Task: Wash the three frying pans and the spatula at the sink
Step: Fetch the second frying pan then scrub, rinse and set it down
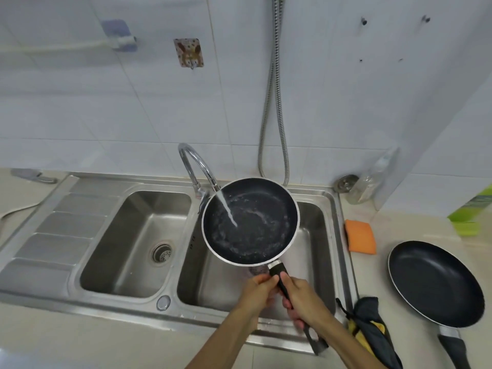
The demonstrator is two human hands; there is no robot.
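A black non-stick frying pan with a pale rim is held level over the right sink basin. Water runs from the chrome faucet into the pan and pools there. Both hands grip its black handle: my left hand on the left side, my right hand around it just behind. A second black frying pan lies on the counter at the right, handle toward me. A dark flat spatula blade pokes out under my right wrist at the sink's front edge. No third pan shows.
The left sink basin with its drain and a ribbed drainboard lie to the left. An orange sponge sits right of the sink. A folded dark umbrella, a clear bottle, a green box and a hanging metal shower hose are nearby.
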